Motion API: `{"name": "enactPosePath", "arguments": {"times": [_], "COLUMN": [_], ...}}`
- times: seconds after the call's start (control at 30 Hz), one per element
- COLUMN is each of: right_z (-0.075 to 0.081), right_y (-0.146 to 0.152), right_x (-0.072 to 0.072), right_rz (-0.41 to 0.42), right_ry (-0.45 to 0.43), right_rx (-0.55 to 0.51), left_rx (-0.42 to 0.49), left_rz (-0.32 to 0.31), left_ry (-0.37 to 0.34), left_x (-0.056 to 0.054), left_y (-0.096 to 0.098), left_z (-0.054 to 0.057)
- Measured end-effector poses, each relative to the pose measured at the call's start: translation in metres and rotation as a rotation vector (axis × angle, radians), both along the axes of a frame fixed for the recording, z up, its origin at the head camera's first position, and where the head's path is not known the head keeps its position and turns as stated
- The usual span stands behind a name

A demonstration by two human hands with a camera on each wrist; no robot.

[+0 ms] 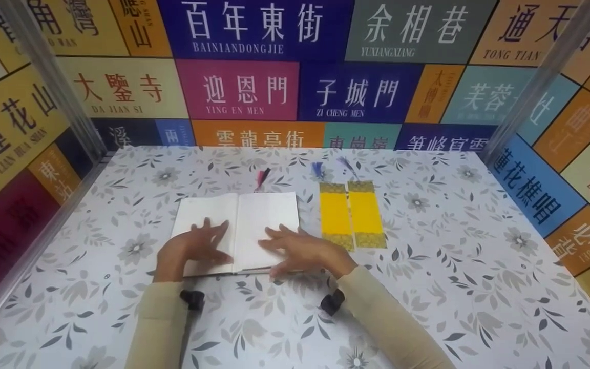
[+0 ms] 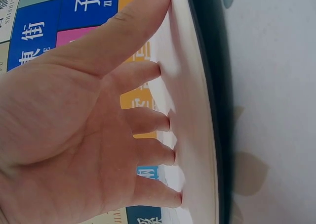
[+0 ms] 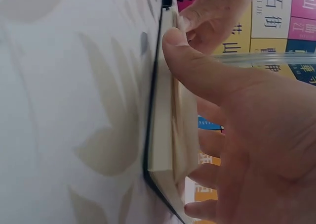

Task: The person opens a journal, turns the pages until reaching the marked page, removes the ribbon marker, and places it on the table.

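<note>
An open book with blank pages and a dark cover lies flat on the table. On its left page rests my left hand, fingers spread; the left wrist view shows the thumb and fingertips touching the paper. My right hand lies over the right page, fingers spread. In the right wrist view its thumb touches the lower edge of the page block, where some pages stand slightly lifted. A pink and black tassel lies just beyond the book's top edge.
Two yellow bookmarks with patterned gold ends lie side by side right of the book, close to my right hand. A blue tassel and a purplish tassel extend from their tops. Floral cloth covers the table; sign-printed panels surround it.
</note>
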State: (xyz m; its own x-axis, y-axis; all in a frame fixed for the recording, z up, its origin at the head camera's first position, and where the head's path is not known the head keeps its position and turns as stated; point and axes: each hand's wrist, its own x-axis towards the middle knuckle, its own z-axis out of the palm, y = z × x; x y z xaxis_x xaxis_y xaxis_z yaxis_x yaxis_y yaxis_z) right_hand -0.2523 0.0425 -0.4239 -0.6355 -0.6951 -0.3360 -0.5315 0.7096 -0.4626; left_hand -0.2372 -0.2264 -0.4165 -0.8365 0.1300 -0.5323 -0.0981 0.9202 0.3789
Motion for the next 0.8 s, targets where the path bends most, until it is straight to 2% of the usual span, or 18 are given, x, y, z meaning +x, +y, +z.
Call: {"name": "enactPosePath", "arguments": {"times": [0.23, 0.3, 0.4, 0.57, 0.67, 0.8], "right_z": [0.003, 0.002, 0.000, -0.006, -0.009, -0.013], "right_y": [0.012, 0.016, 0.020, 0.025, 0.025, 0.026], "right_x": [-0.008, -0.011, -0.016, -0.023, -0.028, -0.033], "right_rz": [0.076, 0.049, -0.034, -0.261, -0.386, -0.486], "right_ry": [-0.015, -0.031, -0.030, 0.009, 0.015, -0.053], "right_rx": [-0.030, -0.064, -0.122, -0.205, -0.283, -0.477], "left_rx": [0.014, 0.021, 0.017, 0.003, 0.009, 0.017], "left_rz": [-0.008, -0.012, -0.042, -0.064, -0.036, -0.008], "left_ry": [0.005, 0.004, 0.019, 0.036, 0.024, 0.013], "left_x": [-0.002, -0.002, -0.002, -0.002, -0.001, -0.001], "left_y": [-0.001, -0.001, -0.001, -0.001, -0.001, 0.001], "left_z": [-0.001, -0.001, -0.001, -0.001, -0.001, -0.001]}}
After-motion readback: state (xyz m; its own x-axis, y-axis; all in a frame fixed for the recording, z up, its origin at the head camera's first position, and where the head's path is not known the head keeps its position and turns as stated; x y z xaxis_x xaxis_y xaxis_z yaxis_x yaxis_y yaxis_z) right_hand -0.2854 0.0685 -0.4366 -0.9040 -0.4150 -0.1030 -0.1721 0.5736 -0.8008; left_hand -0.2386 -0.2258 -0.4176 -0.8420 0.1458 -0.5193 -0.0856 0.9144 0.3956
